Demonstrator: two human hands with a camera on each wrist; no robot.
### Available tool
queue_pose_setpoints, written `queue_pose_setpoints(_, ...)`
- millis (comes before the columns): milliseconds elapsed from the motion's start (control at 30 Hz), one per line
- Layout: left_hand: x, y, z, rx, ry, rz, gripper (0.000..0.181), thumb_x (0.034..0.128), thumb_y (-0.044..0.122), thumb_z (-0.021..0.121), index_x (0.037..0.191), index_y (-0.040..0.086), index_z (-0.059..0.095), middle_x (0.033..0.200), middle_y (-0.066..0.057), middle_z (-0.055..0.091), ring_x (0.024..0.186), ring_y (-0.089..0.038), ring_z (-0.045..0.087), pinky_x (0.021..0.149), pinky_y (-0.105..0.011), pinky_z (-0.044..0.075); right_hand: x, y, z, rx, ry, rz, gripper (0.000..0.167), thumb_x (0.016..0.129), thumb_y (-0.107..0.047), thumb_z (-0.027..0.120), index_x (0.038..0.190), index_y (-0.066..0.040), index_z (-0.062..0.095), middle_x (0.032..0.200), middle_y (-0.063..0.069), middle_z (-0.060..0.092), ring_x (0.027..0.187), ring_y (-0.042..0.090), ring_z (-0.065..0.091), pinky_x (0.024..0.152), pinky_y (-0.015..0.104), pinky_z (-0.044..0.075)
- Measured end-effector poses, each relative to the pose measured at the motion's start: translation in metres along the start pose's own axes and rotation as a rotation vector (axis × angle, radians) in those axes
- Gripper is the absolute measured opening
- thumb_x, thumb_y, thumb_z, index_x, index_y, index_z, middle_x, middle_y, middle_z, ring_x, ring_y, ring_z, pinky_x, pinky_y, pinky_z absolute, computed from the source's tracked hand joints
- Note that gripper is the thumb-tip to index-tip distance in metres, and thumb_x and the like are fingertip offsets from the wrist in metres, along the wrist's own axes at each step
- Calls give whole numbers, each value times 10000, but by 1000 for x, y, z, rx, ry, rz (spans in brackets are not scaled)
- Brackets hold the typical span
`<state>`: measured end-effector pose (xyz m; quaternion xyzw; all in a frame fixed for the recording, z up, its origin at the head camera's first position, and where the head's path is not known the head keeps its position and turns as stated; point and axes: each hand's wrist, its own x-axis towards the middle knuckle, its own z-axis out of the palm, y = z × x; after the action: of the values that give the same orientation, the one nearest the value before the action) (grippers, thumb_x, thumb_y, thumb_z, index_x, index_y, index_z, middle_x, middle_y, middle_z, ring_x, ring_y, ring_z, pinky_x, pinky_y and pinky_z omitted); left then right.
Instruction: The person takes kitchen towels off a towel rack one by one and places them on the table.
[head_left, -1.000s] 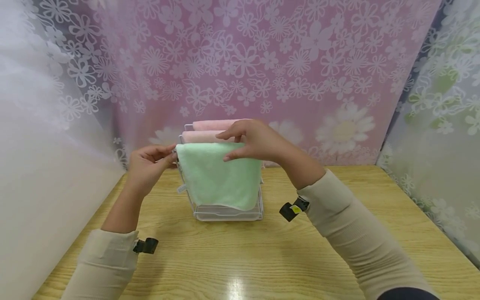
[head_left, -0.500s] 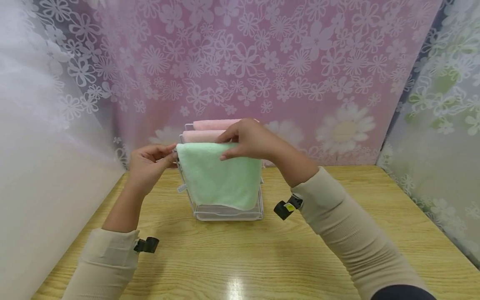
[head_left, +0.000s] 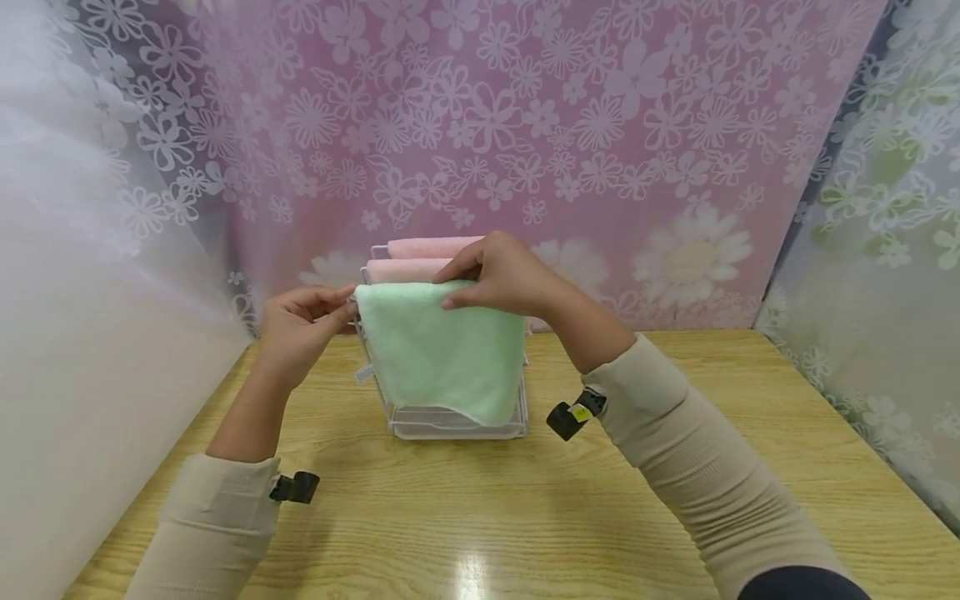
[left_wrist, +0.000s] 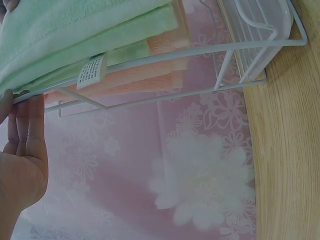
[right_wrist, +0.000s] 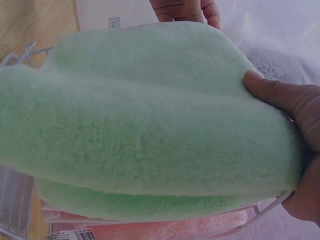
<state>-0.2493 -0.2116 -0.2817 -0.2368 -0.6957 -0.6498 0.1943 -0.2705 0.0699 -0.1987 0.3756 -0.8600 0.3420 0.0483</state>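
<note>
A light green towel (head_left: 442, 358) hangs folded over the front bar of a white wire rack (head_left: 459, 432). My right hand (head_left: 517, 279) holds its top edge, thumb in front and fingers behind. At the towel's upper left corner, my left hand (head_left: 296, 333) pinches the rack's side wire; in the left wrist view, its fingers (left_wrist: 34, 127) meet that wire. Whether they also catch the cloth, I cannot tell. Behind hang a pale pink towel (head_left: 405, 270) and a pinker one (head_left: 427, 247), both partly hidden. A white label (left_wrist: 91, 71) sticks out from the green towel's side.
The rack stands on a wood-grain table (head_left: 420, 525), with a white tray (left_wrist: 272, 45) at its base. A pink flowered curtain (head_left: 480, 125) rises behind, and pale sheets (head_left: 90, 275) close off both sides.
My right hand has shifted slightly left along the towel's top edge. The towel's lower right corner hangs a little lower. My left hand keeps its place on the rack.
</note>
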Motion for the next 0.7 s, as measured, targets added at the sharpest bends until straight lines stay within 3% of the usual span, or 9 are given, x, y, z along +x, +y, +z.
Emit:
queue_pose_setpoints(300, 0, 1, 1, -5, -2, 5, 148, 884, -62, 674, 1019, -39, 730, 891, -13, 727, 745, -147, 710, 689, -344, 605, -3, 1, -5, 46, 81, 4, 203, 817, -155, 814, 1014, -116, 785, 946, -15, 727, 763, 152, 591, 615, 262, 510)
queue_pose_setpoints(700, 0, -1, 1, -39, -2, 51, 133, 873, -89, 672, 977, -42, 739, 908, -46, 736, 727, -164, 709, 660, -366, 606, -9, -1, -9, 78, 109, -3, 202, 805, -147, 824, 998, -102, 787, 900, -6, 731, 719, 186, 529, 566, 241, 451)
